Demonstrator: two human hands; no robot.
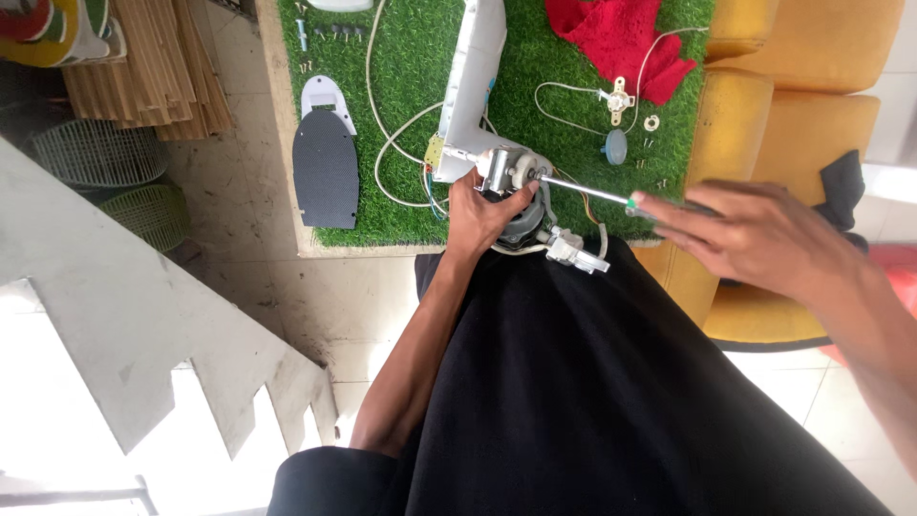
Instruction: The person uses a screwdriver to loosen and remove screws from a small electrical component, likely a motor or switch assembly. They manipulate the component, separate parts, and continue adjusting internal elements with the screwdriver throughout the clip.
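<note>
Red cloth [621, 38] up at 1 o'clock on the green turf bench [401, 67], dark iron soleplate [326, 172] at 10, wire baskets [105, 158] far left.

Motor [521, 218] partly hidden by hand [482, 215], screwdriver handle [669, 204] perhaps blurred

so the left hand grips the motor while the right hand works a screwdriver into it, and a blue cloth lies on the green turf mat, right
Not quite: the cloth on the green turf mat is red, not blue, as the head view shows. The left hand does grip the motor, and the right hand holds the screwdriver.

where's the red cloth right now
In the head view the red cloth lies at the top, right of centre, on the green turf mat, just above a small brass fitting.
</note>
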